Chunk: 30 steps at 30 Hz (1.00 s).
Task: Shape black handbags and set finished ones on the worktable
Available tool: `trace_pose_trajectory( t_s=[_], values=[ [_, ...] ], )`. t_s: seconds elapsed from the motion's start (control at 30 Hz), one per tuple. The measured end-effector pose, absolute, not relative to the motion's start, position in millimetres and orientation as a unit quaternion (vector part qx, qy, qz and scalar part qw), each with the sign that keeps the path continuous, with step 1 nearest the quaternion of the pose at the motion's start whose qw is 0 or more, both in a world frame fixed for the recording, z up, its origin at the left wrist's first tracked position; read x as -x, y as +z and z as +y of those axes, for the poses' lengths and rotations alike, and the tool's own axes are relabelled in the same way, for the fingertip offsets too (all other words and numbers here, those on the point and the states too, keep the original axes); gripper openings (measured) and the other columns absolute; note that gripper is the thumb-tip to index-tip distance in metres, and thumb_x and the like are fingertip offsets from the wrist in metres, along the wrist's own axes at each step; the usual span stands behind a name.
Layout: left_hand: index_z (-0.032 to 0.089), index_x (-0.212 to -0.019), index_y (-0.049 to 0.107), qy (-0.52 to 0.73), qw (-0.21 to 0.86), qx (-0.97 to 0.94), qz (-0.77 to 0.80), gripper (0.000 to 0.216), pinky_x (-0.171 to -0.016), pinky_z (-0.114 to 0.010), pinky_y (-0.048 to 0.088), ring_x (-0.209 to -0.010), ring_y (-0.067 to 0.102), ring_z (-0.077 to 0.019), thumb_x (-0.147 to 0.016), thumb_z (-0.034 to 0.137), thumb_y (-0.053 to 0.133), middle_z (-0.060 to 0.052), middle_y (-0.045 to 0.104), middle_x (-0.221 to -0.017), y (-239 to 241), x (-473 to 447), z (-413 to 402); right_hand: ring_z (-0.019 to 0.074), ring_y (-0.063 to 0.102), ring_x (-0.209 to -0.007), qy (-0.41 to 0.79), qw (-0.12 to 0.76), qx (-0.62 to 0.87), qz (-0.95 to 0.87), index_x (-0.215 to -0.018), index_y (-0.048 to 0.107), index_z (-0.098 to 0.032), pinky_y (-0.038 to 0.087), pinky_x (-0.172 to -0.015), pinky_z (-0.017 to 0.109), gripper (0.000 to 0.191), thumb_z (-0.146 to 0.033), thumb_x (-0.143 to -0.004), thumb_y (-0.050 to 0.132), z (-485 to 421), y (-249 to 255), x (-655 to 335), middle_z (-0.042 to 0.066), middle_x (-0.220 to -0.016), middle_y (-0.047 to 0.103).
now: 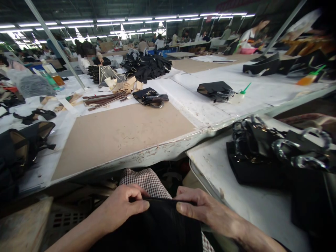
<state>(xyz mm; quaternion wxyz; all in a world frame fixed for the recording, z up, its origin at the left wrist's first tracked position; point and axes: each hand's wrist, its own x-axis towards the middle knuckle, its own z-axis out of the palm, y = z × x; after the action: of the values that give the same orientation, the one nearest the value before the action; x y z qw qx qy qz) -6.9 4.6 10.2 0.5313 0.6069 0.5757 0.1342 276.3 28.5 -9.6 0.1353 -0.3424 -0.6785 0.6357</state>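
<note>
A black handbag piece [162,224] lies over my lap, its top edge held level between both hands. My left hand [128,203] pinches that edge, thumb on the near face and fingers curled behind. Gripping the same edge a short way to the right is my right hand [195,204], its thumb likewise in front. The lower part of the black piece runs out of view, so its full shape is hidden. Checked cloth [147,182] shows behind the edge, on my legs.
Ahead, a worktable carries a brown board [126,129], a small black bag [151,97], brown strips [105,100] and a black pile [147,66]. Another black bag [215,90] lies beside a green-tipped bottle [238,95]. Black bags with wrapped handles [252,150] crowd the right-hand table. People work farther back.
</note>
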Motion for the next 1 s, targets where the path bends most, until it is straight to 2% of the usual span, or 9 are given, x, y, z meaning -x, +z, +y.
trace_pose_trajectory(
  t_s=[0.17, 0.33, 0.67, 0.77, 0.87, 0.93, 1.0],
  values=[
    [0.019, -0.058, 0.059, 0.161, 0.497, -0.618, 0.587, 0.027, -0.085, -0.028, 0.044, -0.096, 0.066, -0.0216, -0.082, 0.029, 0.065, -0.001, 0.074, -0.1, 7.8, 2.6, 1.4, 0.0152, 0.051, -0.081, 0.613, 0.139, 0.347, -0.696, -0.079, 0.068, -0.018, 0.039, -0.071, 0.027, 0.041, -0.052, -0.098, 0.055, 27.9, -8.1, -272.0, 0.0, -0.086, 0.051],
    [0.019, -0.055, 0.052, 0.184, 0.466, -0.632, 0.592, 0.03, -0.078, -0.026, 0.044, -0.088, 0.066, -0.0195, -0.082, 0.026, 0.064, 0.0, 0.073, -0.091, 5.2, -0.5, -2.4, 0.0142, 0.053, -0.078, 0.559, 0.146, 0.365, -0.73, -0.073, 0.063, -0.017, 0.039, -0.068, 0.028, 0.042, -0.045, -0.102, 0.051, 22.4, -7.0, -268.3, 0.0, -0.085, 0.052],
    [0.02, -0.055, 0.043, 0.184, 0.427, -0.628, 0.625, 0.036, -0.063, -0.027, 0.038, -0.069, 0.057, -0.0159, -0.081, 0.029, 0.066, 0.001, 0.067, -0.073, -2.3, -6.1, -5.6, 0.0141, 0.054, -0.074, 0.523, 0.193, 0.371, -0.743, -0.069, 0.059, -0.017, 0.041, -0.068, 0.027, 0.044, -0.044, -0.103, 0.05, 12.3, -17.3, -266.1, 0.0, -0.081, 0.051],
    [0.022, -0.062, 0.041, 0.204, 0.463, -0.579, 0.639, 0.034, -0.061, -0.025, 0.039, -0.07, 0.057, -0.0157, -0.073, 0.025, 0.073, 0.003, 0.065, -0.073, -2.1, -8.4, -4.8, 0.016, 0.055, -0.078, 0.537, 0.206, 0.354, -0.738, -0.073, 0.064, -0.017, 0.043, -0.071, 0.028, 0.044, -0.045, -0.103, 0.047, 9.6, -23.0, -268.9, 0.002, -0.083, 0.052],
    [0.022, -0.076, 0.047, 0.215, 0.506, -0.573, 0.607, 0.025, -0.062, -0.024, 0.04, -0.07, 0.055, -0.0141, -0.072, 0.019, 0.071, 0.006, 0.062, -0.073, 1.0, -10.5, -4.3, 0.0182, 0.056, -0.081, 0.549, 0.211, 0.339, -0.734, -0.077, 0.069, -0.017, 0.044, -0.073, 0.03, 0.045, -0.047, -0.102, 0.047, 11.4, -23.3, -273.6, 0.003, -0.085, 0.055],
    [0.021, -0.088, 0.053, 0.211, 0.522, -0.593, 0.576, 0.02, -0.067, -0.025, 0.042, -0.072, 0.054, -0.0139, -0.074, 0.015, 0.067, 0.006, 0.061, -0.076, 4.6, -11.8, -4.7, 0.0171, 0.053, -0.076, 0.577, 0.188, 0.336, -0.721, -0.078, 0.069, -0.017, 0.042, -0.069, 0.03, 0.045, -0.05, -0.1, 0.049, 15.8, -18.0, -277.6, 0.002, -0.08, 0.054],
    [0.021, -0.094, 0.055, 0.213, 0.525, -0.602, 0.563, 0.024, -0.073, -0.026, 0.043, -0.076, 0.055, -0.0141, -0.075, 0.013, 0.065, 0.005, 0.061, -0.079, 8.1, -12.9, -5.9, 0.0137, 0.044, -0.065, 0.629, 0.128, 0.334, -0.69, -0.078, 0.065, -0.017, 0.035, -0.059, 0.027, 0.045, -0.054, -0.099, 0.051, 22.3, -8.7, -280.6, -0.001, -0.071, 0.047]
  ],
)
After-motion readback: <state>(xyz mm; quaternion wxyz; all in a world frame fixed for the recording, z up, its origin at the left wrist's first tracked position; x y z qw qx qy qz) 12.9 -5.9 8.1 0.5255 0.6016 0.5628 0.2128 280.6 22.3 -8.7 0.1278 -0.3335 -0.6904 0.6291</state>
